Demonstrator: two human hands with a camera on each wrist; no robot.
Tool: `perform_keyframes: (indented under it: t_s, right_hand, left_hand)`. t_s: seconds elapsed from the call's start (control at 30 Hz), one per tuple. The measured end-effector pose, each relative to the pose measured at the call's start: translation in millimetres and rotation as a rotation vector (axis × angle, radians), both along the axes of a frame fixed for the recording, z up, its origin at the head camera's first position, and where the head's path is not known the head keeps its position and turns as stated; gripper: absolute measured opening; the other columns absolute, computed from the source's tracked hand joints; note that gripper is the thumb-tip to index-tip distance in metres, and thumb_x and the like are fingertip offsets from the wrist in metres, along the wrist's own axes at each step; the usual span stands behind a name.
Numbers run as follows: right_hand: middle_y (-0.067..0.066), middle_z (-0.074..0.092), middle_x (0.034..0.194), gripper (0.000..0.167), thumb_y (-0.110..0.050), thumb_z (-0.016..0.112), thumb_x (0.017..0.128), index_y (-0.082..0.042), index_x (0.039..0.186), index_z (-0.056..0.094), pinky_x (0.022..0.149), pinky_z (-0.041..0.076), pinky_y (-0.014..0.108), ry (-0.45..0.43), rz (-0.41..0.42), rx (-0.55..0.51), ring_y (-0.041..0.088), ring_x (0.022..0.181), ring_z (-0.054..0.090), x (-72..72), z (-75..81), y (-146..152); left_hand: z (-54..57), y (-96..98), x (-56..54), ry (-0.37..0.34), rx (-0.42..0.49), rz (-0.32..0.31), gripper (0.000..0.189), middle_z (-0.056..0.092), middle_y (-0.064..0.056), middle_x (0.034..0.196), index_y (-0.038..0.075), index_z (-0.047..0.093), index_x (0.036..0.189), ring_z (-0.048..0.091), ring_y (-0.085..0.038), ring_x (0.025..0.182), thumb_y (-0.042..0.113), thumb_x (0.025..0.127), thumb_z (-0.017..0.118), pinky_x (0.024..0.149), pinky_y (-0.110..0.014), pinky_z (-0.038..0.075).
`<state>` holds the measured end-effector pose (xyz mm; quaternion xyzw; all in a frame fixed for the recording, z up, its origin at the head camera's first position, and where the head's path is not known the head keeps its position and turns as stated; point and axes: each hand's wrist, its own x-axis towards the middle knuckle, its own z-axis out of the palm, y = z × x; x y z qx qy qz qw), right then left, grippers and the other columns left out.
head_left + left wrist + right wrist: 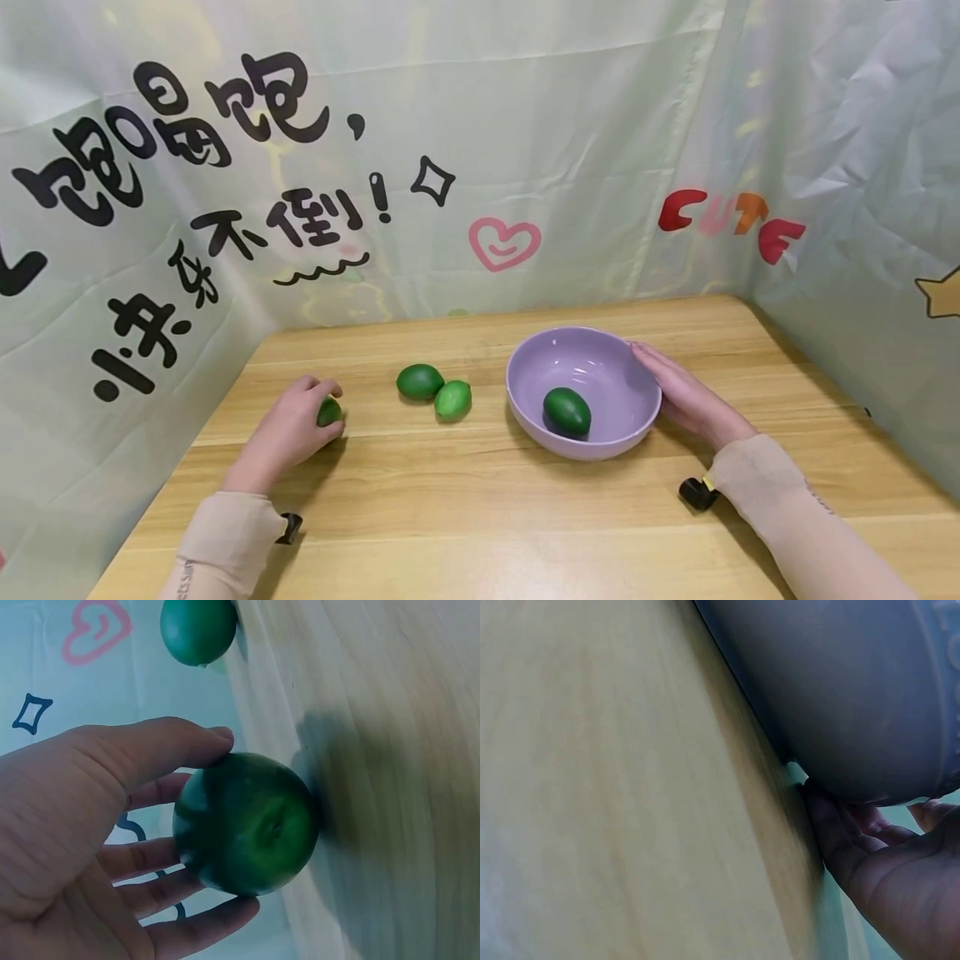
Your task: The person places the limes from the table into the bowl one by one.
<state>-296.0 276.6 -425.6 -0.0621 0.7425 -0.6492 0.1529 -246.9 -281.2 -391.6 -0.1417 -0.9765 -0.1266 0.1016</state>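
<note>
My left hand [288, 429] holds a green lime [247, 825] at the table's left, thumb on one side and fingers curled round the other. In the head view that lime is mostly hidden by the hand. To its right, a dark green lime [420, 382] and a lighter green lime [453, 401] lie close together. A purple bowl [622, 400] stands right of them with one dark green lime [567, 412] inside. My right hand [693, 400] rests against the bowl's right side, fingers mostly straight and touching its outer wall.
The wooden table [450, 517] carries all these things. A pale printed cloth [585, 167] hangs behind it and along both sides. Small black devices [697, 494] show at both wrists.
</note>
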Motion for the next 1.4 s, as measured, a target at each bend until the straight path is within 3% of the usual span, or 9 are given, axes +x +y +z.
perform_keyframes:
  t_s: [0.27, 0.43, 0.83, 1.23, 1.4]
  right_hand:
    - [0.025, -0.016, 0.177, 0.084, -0.051, 0.031, 0.116, 0.002, 0.169, -0.008, 0.131, 0.005, 0.065, 0.006, -0.006, 0.019, 0.050, 0.164, -0.006, 0.4, 1.4, 0.6]
    - [0.024, -0.017, 0.177, 0.085, -0.051, 0.032, 0.116, 0.001, 0.169, -0.009, 0.131, 0.005, 0.065, 0.005, -0.006, 0.012, 0.050, 0.164, -0.007, 0.3, 0.4, 0.7]
    - [0.023, -0.017, 0.177, 0.087, -0.053, 0.033, 0.115, 0.001, 0.169, -0.008, 0.131, 0.002, 0.064, 0.014, 0.004, -0.002, 0.049, 0.164, -0.011, -1.2, 0.8, 0.8]
    - [0.022, -0.007, 0.179, 0.084, -0.054, 0.034, 0.115, -0.003, 0.171, -0.003, 0.132, 0.006, 0.063, 0.018, 0.030, -0.008, 0.049, 0.166, 0.000, -5.7, 1.3, -3.5]
    - [0.023, -0.012, 0.179, 0.083, -0.052, 0.032, 0.116, -0.002, 0.170, -0.005, 0.131, 0.006, 0.064, 0.013, 0.014, 0.002, 0.050, 0.165, -0.003, -3.0, 0.7, 1.4]
  left_hand:
    - [0.9, -8.0, 2.0, -0.047, 0.029, 0.019, 0.047, 0.062, -0.026, 0.111, 0.003, 0.066, 0.121, 0.063, -0.032, 0.085, 0.018, 0.085, 0.091, 0.070, -0.048, 0.058]
    - [2.0, -10.6, 3.2, -0.051, 0.027, 0.030, 0.051, 0.062, -0.022, 0.103, 0.003, 0.065, 0.121, 0.060, -0.029, 0.080, 0.023, 0.083, 0.093, 0.065, -0.044, 0.055]
    - [1.4, -14.7, 3.4, -0.070, 0.022, 0.033, 0.056, 0.064, -0.020, 0.100, 0.007, 0.066, 0.121, 0.063, -0.030, 0.082, 0.029, 0.080, 0.096, 0.068, -0.048, 0.057]
    - [-0.3, -21.2, 3.6, -0.064, 0.005, 0.021, 0.055, 0.062, -0.018, 0.099, 0.007, 0.066, 0.120, 0.062, -0.029, 0.081, 0.028, 0.079, 0.095, 0.068, -0.047, 0.057]
    - [-0.8, -15.1, 0.1, -0.067, 0.008, 0.001, 0.054, 0.062, -0.018, 0.100, 0.008, 0.066, 0.121, 0.063, -0.029, 0.081, 0.029, 0.079, 0.095, 0.068, -0.047, 0.058]
